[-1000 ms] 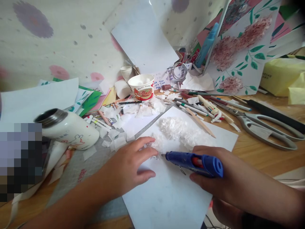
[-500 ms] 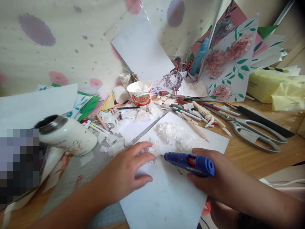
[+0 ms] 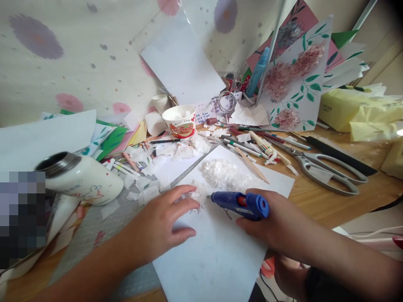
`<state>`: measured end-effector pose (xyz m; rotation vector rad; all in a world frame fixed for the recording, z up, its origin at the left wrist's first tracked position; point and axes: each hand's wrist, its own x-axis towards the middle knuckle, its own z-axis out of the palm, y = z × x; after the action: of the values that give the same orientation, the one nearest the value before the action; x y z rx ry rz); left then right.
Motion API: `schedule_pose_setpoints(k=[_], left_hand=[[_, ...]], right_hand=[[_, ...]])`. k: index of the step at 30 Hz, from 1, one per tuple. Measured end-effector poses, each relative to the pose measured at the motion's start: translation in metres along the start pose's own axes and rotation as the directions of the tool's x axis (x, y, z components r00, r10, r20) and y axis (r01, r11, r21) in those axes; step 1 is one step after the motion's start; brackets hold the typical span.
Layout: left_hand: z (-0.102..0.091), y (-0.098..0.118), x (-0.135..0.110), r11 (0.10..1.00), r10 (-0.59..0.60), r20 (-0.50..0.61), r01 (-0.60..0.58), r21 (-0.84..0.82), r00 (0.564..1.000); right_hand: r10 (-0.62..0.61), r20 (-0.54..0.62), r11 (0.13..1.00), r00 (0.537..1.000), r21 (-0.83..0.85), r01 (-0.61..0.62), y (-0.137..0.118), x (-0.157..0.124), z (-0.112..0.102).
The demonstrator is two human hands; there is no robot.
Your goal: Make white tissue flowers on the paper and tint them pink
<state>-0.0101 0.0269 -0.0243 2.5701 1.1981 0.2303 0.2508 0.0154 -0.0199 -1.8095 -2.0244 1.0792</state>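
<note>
My right hand (image 3: pixel 264 218) grips a blue glue gun (image 3: pixel 239 203), its nozzle pointing left at a small cluster of crinkled white paper petals (image 3: pixel 199 196). My left hand (image 3: pixel 163 220) has its fingers spread, with the fingertips resting at the left side of that cluster and the thumb apart below. All of this is over a white sheet (image 3: pixel 209 256) lying at a slant. Just behind, on the same sheet, a fuller white ruffled flower (image 3: pixel 220 172) spreads to the right. Whether the nozzle touches the petals I cannot tell.
A wooden stick (image 3: pixel 252 165) lies across the sheet's far edge. Large scissors (image 3: pixel 321 165) are at the right, a white bottle (image 3: pixel 83 178) at the left. Behind stand a paper bowl (image 3: pixel 179 123) with white contents, paper scraps (image 3: pixel 185 149), several pens and a finished flower picture (image 3: pixel 292 79).
The whole view has shifted slightly, so things sit further left. The glue gun's rear has swung a little left and away, its nozzle still beside the petals. My left hand keeps its pose.
</note>
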Motion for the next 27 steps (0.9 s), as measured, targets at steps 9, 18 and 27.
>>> schedule_pose_setpoints(k=[9, 18, 27], left_hand=[[-0.0015, 0.0014, 0.0008, 1.000, -0.016, 0.027, 0.016, -0.002, 1.000], [-0.0001, 0.0020, 0.0002, 1.000, -0.021, 0.044, 0.021, 0.000, 0.999], [0.0004, 0.0022, -0.0009, 0.998, -0.038, 0.039, 0.040, -0.041, 0.999]], right_hand=[[-0.122, 0.022, 0.991, 0.992, -0.048, 0.123, 0.0038, -0.0045, -0.0027], [-0.172, 0.045, 0.981, 0.984, -0.080, 0.175, 0.0047, -0.0087, -0.0024], [-0.128, 0.031, 0.986, 0.991, -0.107, 0.130, 0.0046, -0.0040, -0.0027]])
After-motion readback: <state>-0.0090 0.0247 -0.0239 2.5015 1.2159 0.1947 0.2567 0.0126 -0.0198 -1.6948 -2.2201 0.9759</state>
